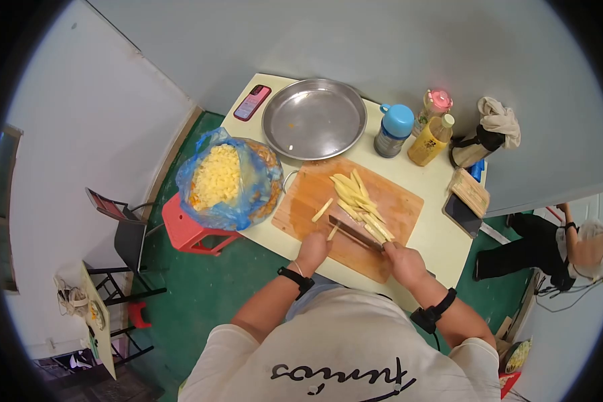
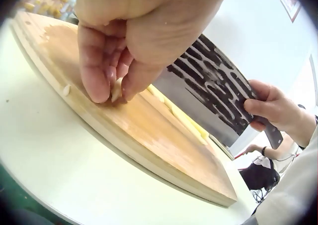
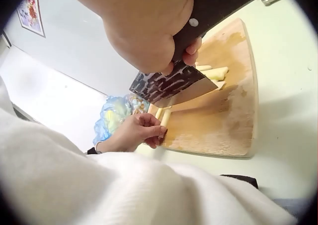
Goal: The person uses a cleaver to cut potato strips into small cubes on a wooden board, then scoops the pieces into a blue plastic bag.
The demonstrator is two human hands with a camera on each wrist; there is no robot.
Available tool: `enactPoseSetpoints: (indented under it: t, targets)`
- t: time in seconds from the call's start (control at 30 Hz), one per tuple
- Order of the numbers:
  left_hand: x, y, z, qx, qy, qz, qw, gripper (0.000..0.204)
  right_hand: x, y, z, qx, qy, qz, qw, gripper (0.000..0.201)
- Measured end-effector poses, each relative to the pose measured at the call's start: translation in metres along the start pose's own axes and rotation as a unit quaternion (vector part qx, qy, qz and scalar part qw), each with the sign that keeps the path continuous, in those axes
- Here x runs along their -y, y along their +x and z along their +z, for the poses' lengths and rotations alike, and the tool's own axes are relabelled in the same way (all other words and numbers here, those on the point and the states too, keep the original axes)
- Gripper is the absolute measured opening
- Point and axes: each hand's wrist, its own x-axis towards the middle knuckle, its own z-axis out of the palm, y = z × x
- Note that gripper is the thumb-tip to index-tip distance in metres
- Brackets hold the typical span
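Note:
My right hand (image 1: pixel 407 263) grips the dark handle of a cleaver (image 1: pixel 355 232), its broad blade close over the wooden cutting board (image 1: pixel 301 208). In the left wrist view the cleaver's blade (image 2: pixel 211 86) shows dark, wavy markings. With thumb and fingers, my left hand (image 1: pixel 313 251) pinches a pale yellow vegetable strip (image 1: pixel 333 232) near the board's front edge, left of the blade. Another strip (image 1: pixel 322 210) lies alone just beyond it. A pile of pale yellow strips (image 1: pixel 355 191) lies on the board past the blade.
A blue plastic bag (image 1: pixel 246 194) of diced yellow pieces sits in a bowl at the table's left. Behind the board stand a round metal tray (image 1: pixel 315 120), a blue-capped bottle (image 1: pixel 395 127) and a yellow drink bottle (image 1: pixel 430 142). A phone (image 1: pixel 252 102) lies far left; another person (image 1: pixel 543 244) is at right.

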Motion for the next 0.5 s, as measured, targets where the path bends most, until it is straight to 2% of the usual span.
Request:
enactPoseSetpoints:
  t: [0.13, 0.2, 0.3, 0.5]
  targets:
    - [-0.004, 0.0, 0.0, -0.034, -0.055, -0.011, 0.998, 0.016, 0.003, 0.002, 0.004, 0.024, -0.02, 0.012, 0.999, 0.014]
    - [-0.001, -0.001, 0.002, -0.017, -0.029, -0.011, 0.999, 0.016, 0.003, 0.003, 0.009, 0.037, -0.029, 0.034, 0.998, 0.013]
    - [-0.001, -0.004, -0.003, 0.017, -0.008, -0.018, 1.0, 0.02, 0.003, 0.003, 0.012, 0.021, -0.015, 0.025, 0.999, 0.013]
    - [0.005, -0.004, -0.002, 0.024, -0.02, -0.03, 0.999, 0.021, 0.009, -0.004, 0.0, -0.009, 0.001, 0.002, 1.0, 0.009]
